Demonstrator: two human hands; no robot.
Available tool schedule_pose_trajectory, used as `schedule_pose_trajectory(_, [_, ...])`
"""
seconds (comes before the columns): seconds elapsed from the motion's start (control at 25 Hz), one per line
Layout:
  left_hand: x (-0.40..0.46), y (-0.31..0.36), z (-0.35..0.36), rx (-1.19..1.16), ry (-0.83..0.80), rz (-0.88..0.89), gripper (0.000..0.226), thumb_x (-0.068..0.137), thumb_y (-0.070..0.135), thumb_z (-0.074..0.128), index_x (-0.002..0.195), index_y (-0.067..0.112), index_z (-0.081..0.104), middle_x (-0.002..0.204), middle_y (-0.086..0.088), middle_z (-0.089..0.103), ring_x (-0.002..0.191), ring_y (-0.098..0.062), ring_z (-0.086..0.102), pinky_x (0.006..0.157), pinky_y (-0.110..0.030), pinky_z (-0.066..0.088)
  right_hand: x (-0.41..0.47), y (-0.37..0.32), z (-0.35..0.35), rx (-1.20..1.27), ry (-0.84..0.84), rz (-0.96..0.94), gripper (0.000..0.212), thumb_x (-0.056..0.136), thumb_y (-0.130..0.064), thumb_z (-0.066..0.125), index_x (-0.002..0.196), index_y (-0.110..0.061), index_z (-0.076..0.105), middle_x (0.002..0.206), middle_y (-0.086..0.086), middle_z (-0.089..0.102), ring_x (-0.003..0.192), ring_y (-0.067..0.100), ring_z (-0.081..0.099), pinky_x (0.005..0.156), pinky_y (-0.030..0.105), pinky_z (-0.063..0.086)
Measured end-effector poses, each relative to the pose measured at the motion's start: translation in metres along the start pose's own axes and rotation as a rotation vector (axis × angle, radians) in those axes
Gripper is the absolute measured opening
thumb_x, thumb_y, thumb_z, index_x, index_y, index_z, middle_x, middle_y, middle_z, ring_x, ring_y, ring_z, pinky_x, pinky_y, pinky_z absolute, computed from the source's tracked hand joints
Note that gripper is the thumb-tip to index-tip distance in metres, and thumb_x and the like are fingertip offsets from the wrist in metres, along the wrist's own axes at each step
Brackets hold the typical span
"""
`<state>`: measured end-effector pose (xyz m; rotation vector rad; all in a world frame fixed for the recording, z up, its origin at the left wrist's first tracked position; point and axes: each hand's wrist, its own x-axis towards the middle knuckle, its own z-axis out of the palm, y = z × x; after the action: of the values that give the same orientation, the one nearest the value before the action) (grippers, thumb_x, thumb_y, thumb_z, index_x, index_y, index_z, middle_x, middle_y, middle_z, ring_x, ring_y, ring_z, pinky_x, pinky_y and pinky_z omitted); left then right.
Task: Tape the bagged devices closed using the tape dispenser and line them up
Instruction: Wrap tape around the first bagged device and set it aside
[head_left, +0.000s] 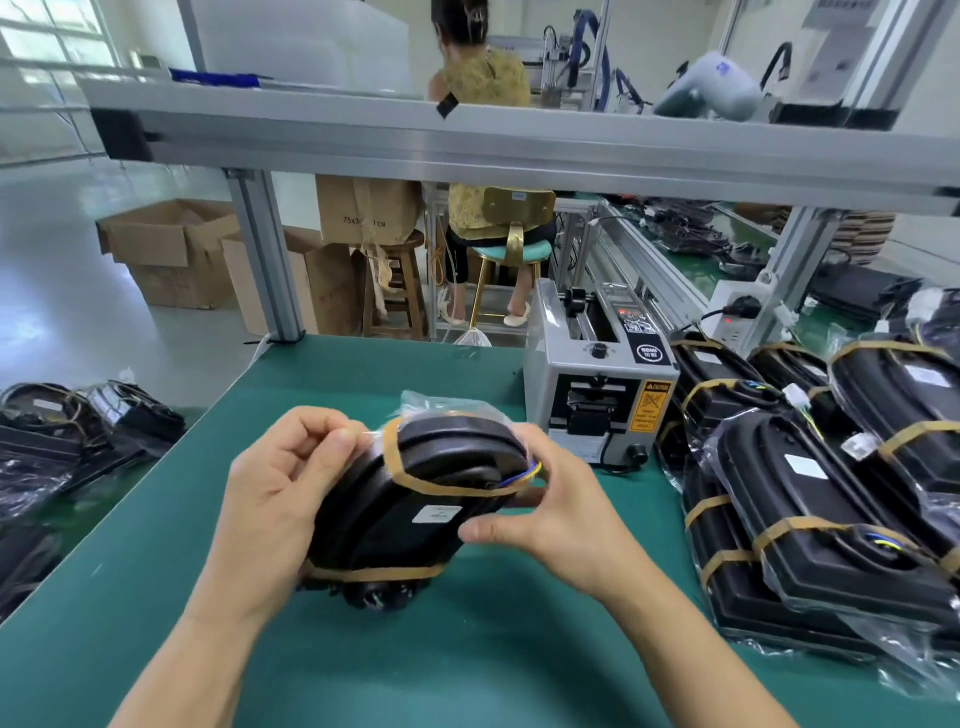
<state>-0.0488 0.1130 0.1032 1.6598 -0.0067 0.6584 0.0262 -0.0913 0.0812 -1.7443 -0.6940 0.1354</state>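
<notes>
A factory assembly floor is showing itself here: a green-matted workbench under aluminium-profile framing, a grey electric tape dispenser sitting at far right, plastic-bagged black devices piling up alongside, brown cardboard cartons standing far left, and another worker sitting at a green conveyor line beyond.

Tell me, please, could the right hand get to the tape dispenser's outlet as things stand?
Probably yes. The tape dispenser stands just beyond the right hand with bare green mat between them, but that hand would first have to let go of the bagged device.
</notes>
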Motion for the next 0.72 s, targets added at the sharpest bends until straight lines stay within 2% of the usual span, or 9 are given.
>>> schedule_pose_trajectory(0.12, [-0.002, 0.005, -0.006, 0.051, -0.007, 0.112, 0.023, 0.085, 0.017, 0.066, 0.106, 0.027, 0.063, 0.112, 0.006, 0.067, 0.110, -0.008, 0.059, 0.100, -0.028, 0.043, 0.009, -0.011, -0.001, -0.206, 0.072, -0.174, 0.061, 0.055, -0.003, 0.084, 0.110, -0.022, 0.062, 0.106, -0.017, 0.059, 0.104, 0.005, 0.058, 0.086, 0.025, 0.051])
schedule_pose_trajectory(0.2, [-0.003, 0.015, -0.006, 0.172, -0.156, 0.266, 0.043, 0.079, 0.028, 0.068, 0.121, 0.031, 0.058, 0.132, 0.008, 0.056, 0.128, -0.010, 0.046, 0.108, -0.022, 0.032, 0.013, -0.013, 0.001, -0.296, 0.033, -0.208, 0.059, 0.056, -0.001, 0.082, 0.108, -0.019, 0.061, 0.107, -0.017, 0.056, 0.106, 0.005, 0.055, 0.087, 0.027, 0.050])
schedule_pose_trajectory(0.28, [-0.007, 0.018, 0.002, 0.320, -0.317, 0.295, 0.057, 0.069, 0.034, 0.073, 0.124, 0.030, 0.056, 0.136, 0.013, 0.052, 0.132, -0.009, 0.042, 0.108, -0.017, 0.029, 0.014, -0.012, 0.005, -0.273, 0.018, -0.195, 0.058, 0.057, 0.000, 0.083, 0.107, -0.017, 0.062, 0.107, -0.014, 0.056, 0.105, 0.007, 0.056, 0.087, 0.029, 0.050])
schedule_pose_trajectory(0.36, [-0.011, 0.014, 0.008, 0.370, -0.354, 0.225, 0.065, 0.062, 0.028, 0.078, 0.123, 0.032, 0.056, 0.130, 0.019, 0.054, 0.128, -0.006, 0.046, 0.105, -0.015, 0.033, 0.013, -0.008, 0.009, -0.229, 0.022, -0.188, 0.058, 0.057, 0.000, 0.084, 0.107, -0.019, 0.062, 0.107, -0.013, 0.057, 0.106, 0.009, 0.056, 0.087, 0.029, 0.049])
schedule_pose_trajectory(0.44, [-0.012, 0.005, 0.009, 0.362, -0.319, 0.186, 0.069, 0.060, 0.019, 0.078, 0.124, 0.033, 0.056, 0.127, 0.020, 0.057, 0.124, -0.004, 0.050, 0.101, -0.012, 0.035, 0.011, -0.005, 0.011, -0.200, 0.018, -0.169, 0.059, 0.057, -0.001, 0.083, 0.108, -0.020, 0.062, 0.108, -0.015, 0.056, 0.107, 0.010, 0.056, 0.086, 0.033, 0.051])
schedule_pose_trajectory(0.52, [-0.011, -0.004, 0.005, 0.313, -0.254, 0.112, 0.083, 0.055, 0.016, 0.080, 0.130, 0.036, 0.049, 0.129, 0.022, 0.054, 0.123, 0.001, 0.048, 0.098, -0.008, 0.035, 0.010, -0.002, 0.012, -0.191, 0.022, -0.160, 0.060, 0.057, -0.001, 0.083, 0.109, -0.021, 0.062, 0.108, -0.015, 0.056, 0.108, 0.010, 0.056, 0.085, 0.035, 0.052])
schedule_pose_trajectory(0.6, [-0.008, -0.015, -0.001, 0.206, -0.213, -0.077, 0.102, 0.047, 0.021, 0.085, 0.136, 0.041, 0.039, 0.132, 0.029, 0.050, 0.125, 0.009, 0.044, 0.098, -0.009, 0.035, 0.010, 0.000, 0.011, -0.193, 0.030, -0.159, 0.063, 0.057, -0.003, 0.084, 0.111, -0.024, 0.061, 0.108, -0.016, 0.056, 0.108, 0.009, 0.055, 0.087, 0.032, 0.051])
schedule_pose_trajectory(0.64, [-0.006, -0.020, -0.004, 0.152, -0.231, -0.180, 0.106, 0.042, 0.026, 0.087, 0.135, 0.042, 0.040, 0.130, 0.031, 0.052, 0.123, 0.010, 0.044, 0.099, -0.013, 0.036, 0.009, 0.003, 0.010, -0.181, 0.030, -0.153, 0.067, 0.057, -0.005, 0.084, 0.114, -0.028, 0.059, 0.109, -0.018, 0.055, 0.109, 0.008, 0.055, 0.089, 0.028, 0.049])
schedule_pose_trajectory(0.72, [-0.004, -0.028, -0.009, 0.062, -0.332, -0.258, 0.087, 0.039, 0.033, 0.086, 0.122, 0.035, 0.059, 0.121, 0.022, 0.063, 0.117, 0.004, 0.053, 0.101, -0.024, 0.038, 0.011, 0.009, 0.005, -0.108, 0.025, -0.089, 0.087, 0.055, -0.011, 0.086, 0.126, -0.042, 0.047, 0.116, -0.024, 0.051, 0.109, 0.003, 0.054, 0.095, 0.016, 0.040])
